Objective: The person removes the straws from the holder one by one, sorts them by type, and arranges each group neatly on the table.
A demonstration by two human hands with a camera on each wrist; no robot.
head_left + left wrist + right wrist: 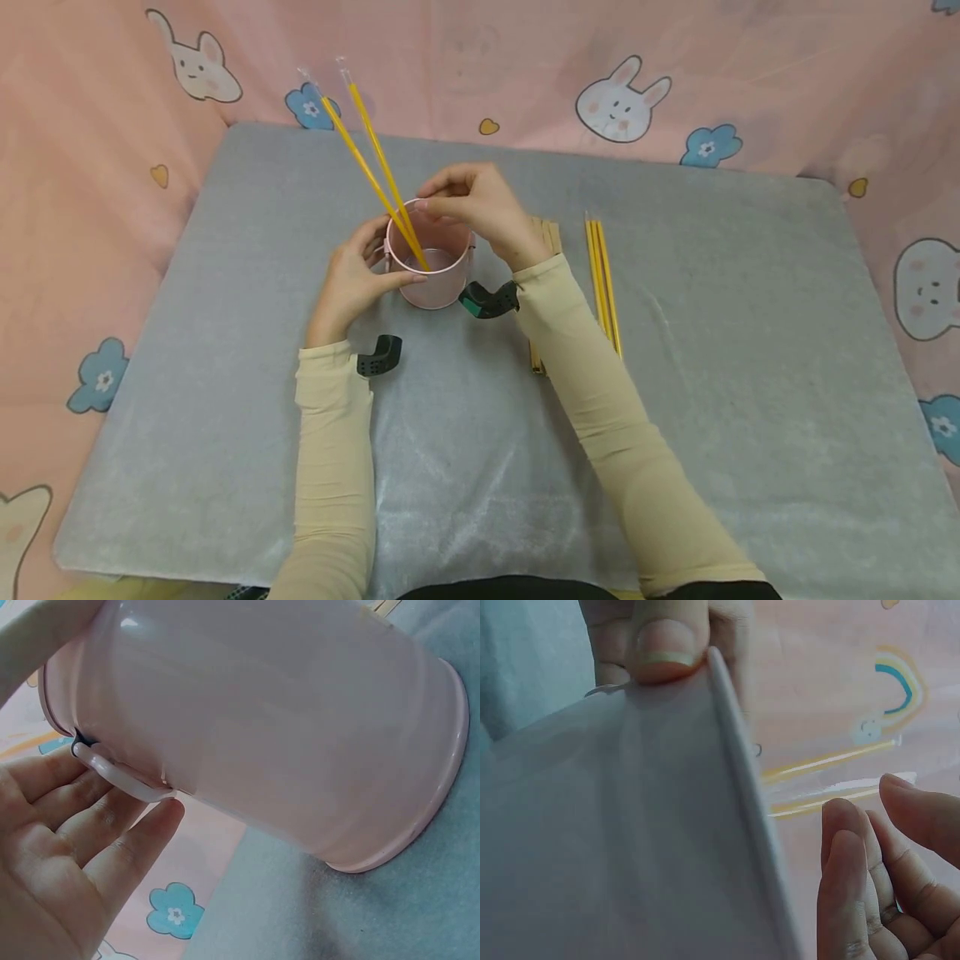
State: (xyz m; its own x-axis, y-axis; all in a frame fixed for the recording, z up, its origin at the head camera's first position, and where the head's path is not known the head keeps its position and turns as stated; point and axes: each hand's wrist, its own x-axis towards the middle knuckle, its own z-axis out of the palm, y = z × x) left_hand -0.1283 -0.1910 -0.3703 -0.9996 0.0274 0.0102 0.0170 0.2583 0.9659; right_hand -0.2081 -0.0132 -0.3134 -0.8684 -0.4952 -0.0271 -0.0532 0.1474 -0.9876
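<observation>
A small pink bucket (433, 292) stands upright on the grey-covered table. My left hand (351, 275) grips it from the left, its thumb over the near rim and the other fingers by the side handle (124, 778). Two thin yellow sticks (372, 171) in clear wrappers lean inside it, their upper ends sticking out to the far left. At the far rim is my right hand (483, 208), fingers loosely bent. In the right wrist view, a gap shows between its thumb and fingers, with nothing held there.
Right of the bucket lie several flat pale wooden sticks (551, 237), partly hidden under my right forearm. Several yellow sticks (602, 267) lie beside them. A pink curtain (525, 83) with rabbits and flowers hangs behind the grey tabletop (750, 375).
</observation>
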